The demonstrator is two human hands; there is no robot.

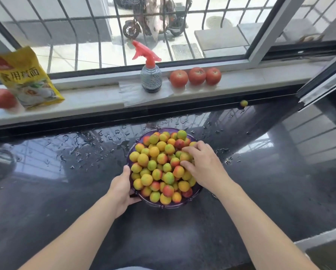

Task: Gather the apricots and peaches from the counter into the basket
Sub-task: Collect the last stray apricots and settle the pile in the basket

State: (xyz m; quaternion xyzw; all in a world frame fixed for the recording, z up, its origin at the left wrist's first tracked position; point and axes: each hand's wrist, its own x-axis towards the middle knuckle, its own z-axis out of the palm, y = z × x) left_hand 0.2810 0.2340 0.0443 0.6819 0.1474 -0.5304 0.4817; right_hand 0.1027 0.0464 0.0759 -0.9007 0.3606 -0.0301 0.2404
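Note:
A purple plastic basket stands on the wet black counter, heaped with several small yellow, green and red apricots and peaches. My left hand grips the basket's left rim, thumb along the edge. My right hand lies over the right side of the pile, its fingers curled round a yellow fruit on top. One loose small yellow fruit lies far back on the counter, against the window ledge at the right.
On the white window sill stand a spray bottle with a red trigger, three tomatoes, a yellow packet and another tomato at the left. Water drops cover the counter around the basket. An open window frame juts in at the right.

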